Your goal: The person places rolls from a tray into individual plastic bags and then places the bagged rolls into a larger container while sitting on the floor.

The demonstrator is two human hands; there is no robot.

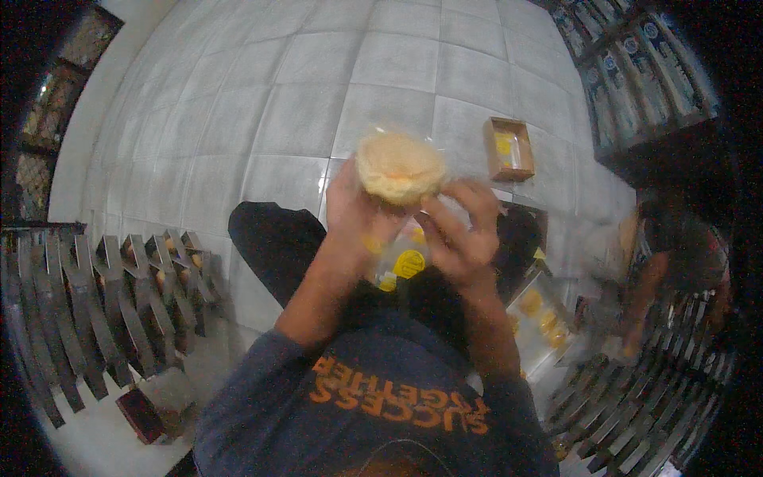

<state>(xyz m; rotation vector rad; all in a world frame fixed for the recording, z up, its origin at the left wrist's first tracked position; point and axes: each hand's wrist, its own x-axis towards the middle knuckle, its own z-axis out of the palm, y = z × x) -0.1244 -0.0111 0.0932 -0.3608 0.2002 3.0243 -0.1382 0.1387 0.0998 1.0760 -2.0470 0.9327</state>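
A round, pale-yellow bread bun (400, 167) is held up in front of me, blurred by motion. Glints around it suggest a clear plastic wrap. My left hand (349, 206) grips it from the left and below. At its lower right edge, the bent fingers of my right hand (465, 229) touch the bun or its wrap; the blur hides which. Clear plastic bags with round yellow printed patches (410, 262) lie on my lap below both hands.
An open cardboard box (511, 149) on the tiled floor (298, 119) holds yellow-printed packaging. Right of my knee is a metal tray (530, 343) with several buns. Stacked metal trays stand left (113, 298) and right (632, 405). Another person (667, 256) bends at far right.
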